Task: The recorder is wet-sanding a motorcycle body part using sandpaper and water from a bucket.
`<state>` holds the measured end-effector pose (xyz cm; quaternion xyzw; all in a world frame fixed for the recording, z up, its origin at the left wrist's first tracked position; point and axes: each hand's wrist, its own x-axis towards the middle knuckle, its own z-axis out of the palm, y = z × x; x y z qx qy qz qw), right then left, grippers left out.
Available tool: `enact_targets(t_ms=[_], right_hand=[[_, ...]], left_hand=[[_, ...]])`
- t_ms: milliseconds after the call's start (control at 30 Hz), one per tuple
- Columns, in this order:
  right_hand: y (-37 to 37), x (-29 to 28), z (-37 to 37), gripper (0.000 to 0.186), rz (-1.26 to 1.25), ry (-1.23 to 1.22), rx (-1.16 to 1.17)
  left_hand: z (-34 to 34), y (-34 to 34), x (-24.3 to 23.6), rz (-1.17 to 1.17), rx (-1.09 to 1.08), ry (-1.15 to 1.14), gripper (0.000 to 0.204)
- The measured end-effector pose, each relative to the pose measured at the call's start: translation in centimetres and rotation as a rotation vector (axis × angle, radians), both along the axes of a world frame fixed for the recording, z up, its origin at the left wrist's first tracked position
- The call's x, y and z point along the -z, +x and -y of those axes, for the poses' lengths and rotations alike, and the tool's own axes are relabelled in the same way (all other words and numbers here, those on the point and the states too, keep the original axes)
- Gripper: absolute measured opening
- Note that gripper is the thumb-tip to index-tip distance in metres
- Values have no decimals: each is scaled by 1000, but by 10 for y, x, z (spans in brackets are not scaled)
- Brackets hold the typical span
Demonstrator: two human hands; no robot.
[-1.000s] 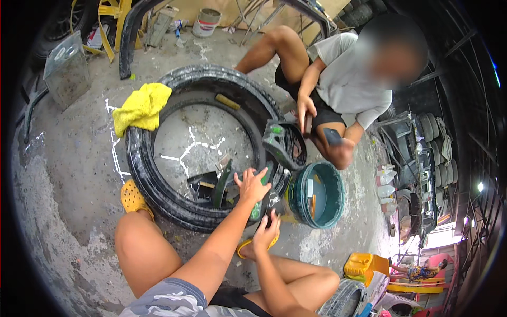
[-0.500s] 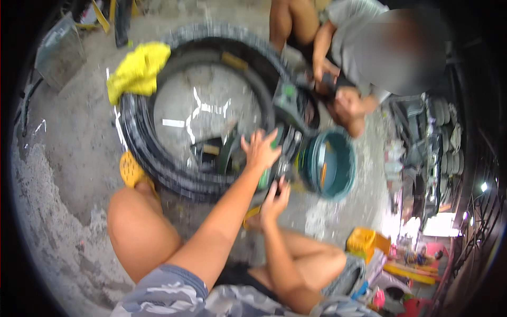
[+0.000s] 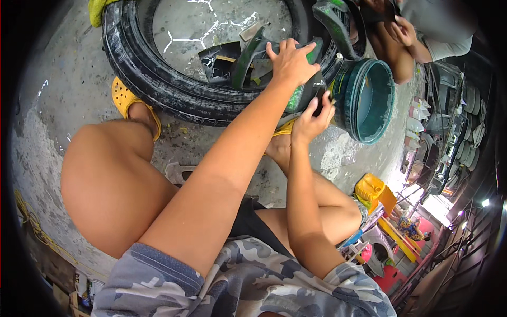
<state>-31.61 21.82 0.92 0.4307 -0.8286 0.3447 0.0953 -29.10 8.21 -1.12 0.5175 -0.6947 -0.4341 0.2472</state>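
A curved black-and-green part (image 3: 246, 59) lies across the near right side of a large tire (image 3: 174, 103). My left hand (image 3: 293, 64) rests on top of this part, fingers spread. Lower and to the right, my right hand (image 3: 312, 122) is closed, thumb and fingers pinching a small dark flat piece beside the part's near end. What that piece is does not show clearly. Inside the tire's ring, next to the curved part, lies a black flat piece (image 3: 215, 63) with a tan strip on it.
A green bucket (image 3: 388, 105) holding liquid stands right of my hands. Beyond it, another person (image 3: 441, 48) crouches, hands around a dark piece. A second black-and-green part (image 3: 330, 18) leans by the tire. A yellow cloth (image 3: 96, 11) hangs on the tire. A yellow container (image 3: 371, 189) stands lower right.
The view has shifted, so the tire and bucket sit higher in the picture. My left hand stays spread on the curved part, and my right hand stays closed near its end.
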Motion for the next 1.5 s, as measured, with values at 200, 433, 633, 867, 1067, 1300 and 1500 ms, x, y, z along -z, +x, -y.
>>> enact_targets(t_ms=[200, 433, 633, 867, 1067, 1300, 1500], right_hand=[[7, 28, -31, 33, -4, -52, 58], [29, 24, -47, 31, 115, -70, -1], [-2, -15, 15, 30, 162, 43, -27], [5, -1, -8, 30, 109, 1, -4], [33, 12, -34, 32, 142, -37, -9], [30, 12, -17, 29, 170, -111, 77], [-6, 3, 5, 30, 112, -79, 47]], left_hand=[[-4, -5, 0, 14, 51, 56, 60], [-2, -7, -1, 27, 49, 31, 59], [7, -1, -4, 38, 39, 18, 57], [1, -4, -4, 47, 80, 69, 60], [0, -3, -3, 62, 84, 74, 58], [1, -2, 0, 17, 50, 55, 59], [0, -5, -5, 12, 23, 27, 58]])
